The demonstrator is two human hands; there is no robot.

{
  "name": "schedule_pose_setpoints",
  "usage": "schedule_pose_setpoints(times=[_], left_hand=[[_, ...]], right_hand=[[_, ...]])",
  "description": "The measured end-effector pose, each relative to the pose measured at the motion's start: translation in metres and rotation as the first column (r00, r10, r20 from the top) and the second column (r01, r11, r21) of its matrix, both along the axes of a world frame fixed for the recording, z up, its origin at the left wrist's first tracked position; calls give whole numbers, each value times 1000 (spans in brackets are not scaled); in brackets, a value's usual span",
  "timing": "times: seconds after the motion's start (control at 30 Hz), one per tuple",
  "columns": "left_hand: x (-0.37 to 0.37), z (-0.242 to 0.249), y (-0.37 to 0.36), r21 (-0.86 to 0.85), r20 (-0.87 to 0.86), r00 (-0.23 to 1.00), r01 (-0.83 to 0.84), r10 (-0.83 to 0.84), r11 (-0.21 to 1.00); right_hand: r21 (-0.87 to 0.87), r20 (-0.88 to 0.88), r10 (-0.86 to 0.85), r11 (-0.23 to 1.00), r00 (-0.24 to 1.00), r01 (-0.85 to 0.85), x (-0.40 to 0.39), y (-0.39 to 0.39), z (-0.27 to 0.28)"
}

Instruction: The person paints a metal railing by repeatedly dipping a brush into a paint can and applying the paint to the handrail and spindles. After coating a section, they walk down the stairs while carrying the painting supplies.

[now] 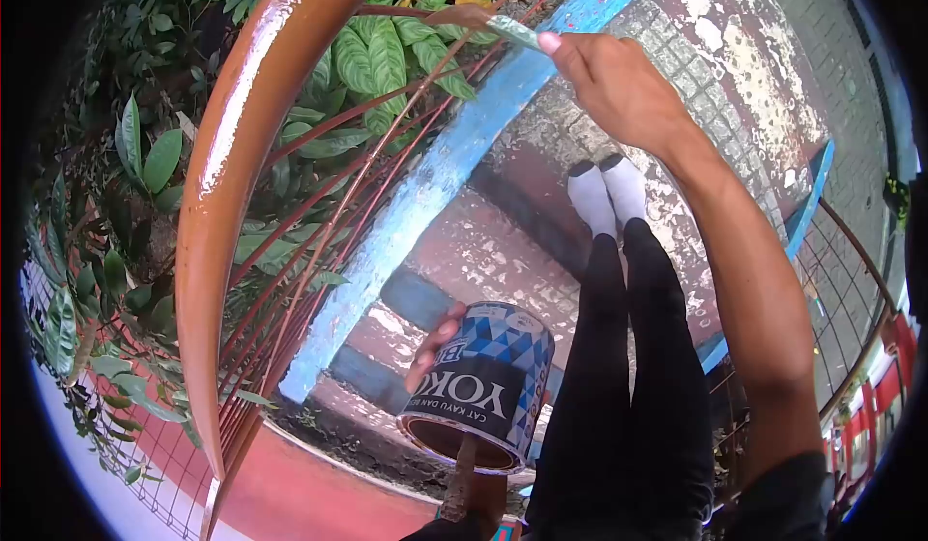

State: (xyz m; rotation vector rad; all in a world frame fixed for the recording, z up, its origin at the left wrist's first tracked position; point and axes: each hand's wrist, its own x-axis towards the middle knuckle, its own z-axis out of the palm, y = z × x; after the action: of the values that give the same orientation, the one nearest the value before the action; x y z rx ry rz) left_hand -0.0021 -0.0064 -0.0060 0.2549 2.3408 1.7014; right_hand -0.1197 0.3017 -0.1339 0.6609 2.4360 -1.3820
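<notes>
My left hand (437, 346) is wrapped round a paint can (478, 377) with a blue-and-white pattern and a black label; its open mouth faces me. A brown strip (465, 459), perhaps a stick, crosses the mouth. My right hand (623, 82) is closed on the pale, paint-smeared handle of a paintbrush (515, 30). The brown-coated bristles reach left to a thin brown bar (391, 10) of the railing, seemingly touching it. Beside that bar curves a thick, glossy brown handrail (217, 174).
Several thin reddish-brown bars (319, 241) stand along a worn blue ledge (416, 174). Leafy plants (372, 62) grow behind and between them. My feet in light socks (604, 193) stand on peeling, patterned steps (483, 241). A wire-mesh fence (846, 280) runs along the right.
</notes>
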Motion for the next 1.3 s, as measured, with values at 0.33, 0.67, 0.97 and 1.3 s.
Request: schedule_pose_setpoints(times=[0.33, 0.67, 0.97, 1.3], left_hand=[[11, -9, -15, -189, -64, 998, 9, -21, 982], [10, 0, -3, -147, -3, 999, -54, 54, 988], [2, -11, -8, 130, 1, 999, -51, 51, 990], [21, -23, -5, 390, 168, 957, -286, 238, 875]], right_hand=[[-39, 40, -181, 982, 983, 183, -2, -33, -3], [-102, -81, 82, 991, 993, -90, 31, -102, 10], [156, -124, 133, 981, 983, -113, -5, 9, 34], [-4, 7, -241, 971, 971, 241, 6, -24, 24]])
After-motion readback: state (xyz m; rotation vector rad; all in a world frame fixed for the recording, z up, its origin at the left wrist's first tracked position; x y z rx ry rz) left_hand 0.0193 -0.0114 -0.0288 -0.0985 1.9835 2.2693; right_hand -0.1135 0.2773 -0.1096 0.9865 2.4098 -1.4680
